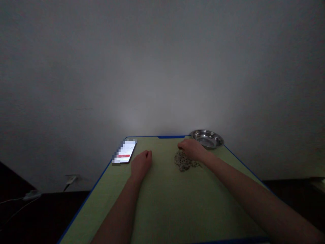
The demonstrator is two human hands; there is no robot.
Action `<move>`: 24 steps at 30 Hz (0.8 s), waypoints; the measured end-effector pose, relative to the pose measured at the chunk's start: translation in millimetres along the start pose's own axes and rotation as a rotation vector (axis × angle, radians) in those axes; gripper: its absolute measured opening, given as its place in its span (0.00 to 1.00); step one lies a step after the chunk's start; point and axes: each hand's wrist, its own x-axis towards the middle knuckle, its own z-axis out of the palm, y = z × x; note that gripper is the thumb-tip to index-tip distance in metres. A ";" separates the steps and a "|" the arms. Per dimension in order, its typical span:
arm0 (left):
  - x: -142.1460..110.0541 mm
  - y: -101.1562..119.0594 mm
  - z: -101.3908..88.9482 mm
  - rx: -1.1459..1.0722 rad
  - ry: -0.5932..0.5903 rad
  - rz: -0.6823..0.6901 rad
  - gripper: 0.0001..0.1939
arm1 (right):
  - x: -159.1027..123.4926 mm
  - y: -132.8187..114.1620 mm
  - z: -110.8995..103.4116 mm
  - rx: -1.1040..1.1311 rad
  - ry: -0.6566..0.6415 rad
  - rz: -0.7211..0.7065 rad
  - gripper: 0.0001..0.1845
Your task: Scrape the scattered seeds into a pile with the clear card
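On the green tabletop lies a small heap of black and pale speckled grains or seeds [182, 162], with a few strewn toward its right side. My right hand [191, 148] is over the heap's far edge, its fingers curled and pinched together; anything between them is hidden. Left of the heap, my left hand [142, 162] rests closed on the table, the inside of its fist out of sight. A shiny round metal bowl [208, 139] stands just behind my right hand, at the far right corner.
A phone [126, 151] with a lit screen lies at the table's far left, beside my left hand. The blue-edged table [162, 203] stands against a grey wall [162, 67]. A plug with a cable sits in a wall socket [72, 179] at lower left.
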 end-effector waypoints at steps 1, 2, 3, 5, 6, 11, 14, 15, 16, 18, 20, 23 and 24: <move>0.0 -0.1 -0.2 0.000 0.003 0.003 0.24 | 0.4 4.2 -2.4 -0.001 0.010 0.024 0.14; 0.0 -0.1 -0.4 -0.001 0.004 0.002 0.24 | 1.1 8.7 -4.4 -0.001 0.019 0.051 0.15; 0.1 -0.1 -0.6 -0.001 0.002 -0.002 0.24 | 1.9 13.3 -5.7 -0.002 0.025 0.080 0.15; 0.4 -0.2 -0.9 0.004 -0.005 -0.013 0.24 | 3.5 22.0 -6.2 -0.003 0.025 0.131 0.15; 0.5 -0.3 -0.9 0.005 -0.008 -0.019 0.24 | 4.2 25.4 -5.2 -0.003 0.022 0.152 0.16; 0.9 -1.8 -0.4 0.000 -0.004 -0.010 0.24 | 7.7 30.2 9.4 -0.007 -0.007 0.214 0.16; 0.4 -2.4 0.0 0.003 -0.006 -0.004 0.23 | 10.5 24.9 20.5 0.001 -0.027 0.222 0.16; 0.2 -2.3 0.1 0.007 -0.005 -0.004 0.24 | 10.9 22.7 23.5 0.005 -0.034 0.222 0.15; -0.1 -2.2 0.1 0.011 -0.003 -0.005 0.24 | 10.8 20.4 25.8 0.011 -0.039 0.219 0.15; -0.5 -1.7 -0.1 0.021 0.000 -0.006 0.24 | 8.9 17.2 28.1 0.027 -0.043 0.209 0.15; -0.6 -1.0 -0.3 0.020 -0.002 -0.008 0.24 | 5.3 17.0 27.2 0.046 -0.040 0.207 0.15; -0.6 -0.5 -0.4 0.012 -0.009 -0.013 0.23 | 0.6 24.1 22.7 0.076 -0.025 0.242 0.17; -0.6 -0.5 -0.3 0.010 -0.008 -0.012 0.23 | 0.0 28.0 21.3 0.087 -0.019 0.261 0.18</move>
